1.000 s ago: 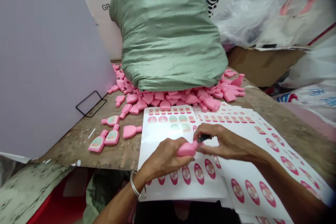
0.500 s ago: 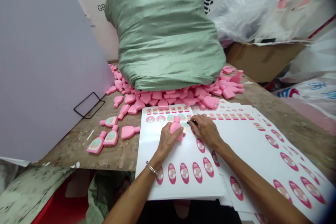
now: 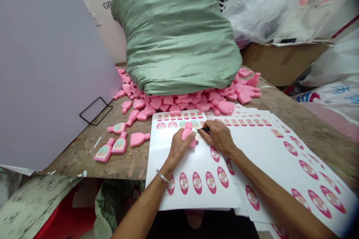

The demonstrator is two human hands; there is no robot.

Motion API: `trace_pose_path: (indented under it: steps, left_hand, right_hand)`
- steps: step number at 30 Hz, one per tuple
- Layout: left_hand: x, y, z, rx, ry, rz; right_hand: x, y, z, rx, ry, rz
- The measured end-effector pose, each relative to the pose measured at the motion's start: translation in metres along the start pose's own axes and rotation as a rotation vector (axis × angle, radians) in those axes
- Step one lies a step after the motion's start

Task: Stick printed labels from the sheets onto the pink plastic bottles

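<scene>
A small pink toy bottle [image 3: 188, 134] is gripped in my left hand [image 3: 179, 145], over the sticker sheet [image 3: 179, 158]. My right hand [image 3: 218, 136] is closed around a thin black tool [image 3: 205, 129], whose pointed end reaches the sheet near green oval stickers [image 3: 195, 124]; its exact kind is too small to make out. Pink oval stickers [image 3: 197, 183] run along the sheet's lower part. To the left lie labelled pink bottles [image 3: 104, 151] and a plain pink bottle [image 3: 138, 139].
A big green sack [image 3: 179, 37] rests behind a heap of pink bottles [image 3: 175, 109]. More sticker sheets [image 3: 252, 145] overlap on the right. A black wire frame [image 3: 95, 111] stands at the left by a pale panel [image 3: 50, 71]. Behind, right, is a cardboard box [image 3: 283, 63].
My right hand has shifted slightly, showing more of the black tool, with its tip closer to the green stickers. The left hand keeps the pink bottle in nearly the same place.
</scene>
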State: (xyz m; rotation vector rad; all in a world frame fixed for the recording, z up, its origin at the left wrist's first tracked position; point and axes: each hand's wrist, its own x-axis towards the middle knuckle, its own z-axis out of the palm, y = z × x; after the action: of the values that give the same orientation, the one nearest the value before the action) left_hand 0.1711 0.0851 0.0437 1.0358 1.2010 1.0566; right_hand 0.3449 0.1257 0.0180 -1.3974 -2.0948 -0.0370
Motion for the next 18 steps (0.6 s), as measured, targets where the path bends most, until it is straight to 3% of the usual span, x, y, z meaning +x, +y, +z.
trace_pose_path:
  steps: [3,7,10,14,18]
  left_hand:
    - [0.0,-0.001,-0.002,-0.044,0.019,0.016]
    - [0.0,0.002,-0.004,-0.152,0.033,-0.016]
    - [-0.006,0.007,-0.007,-0.301,0.012,-0.046]
    - [-0.019,0.016,-0.011,-0.451,-0.056,-0.095]
    - [-0.03,0.021,-0.013,-0.455,-0.064,-0.101]
  right_hand:
    - [-0.001,-0.006,-0.01,0.065,0.073,0.012]
    - [-0.001,-0.015,-0.027,0.42,0.102,0.277]
    - [0.001,-0.026,-0.039,0.653,0.051,0.409]
    - [0.001,-0.048,-0.046,0.76,-0.092,0.374]
    - [0.0,-0.066,-0.047,0.797,-0.138,0.345]
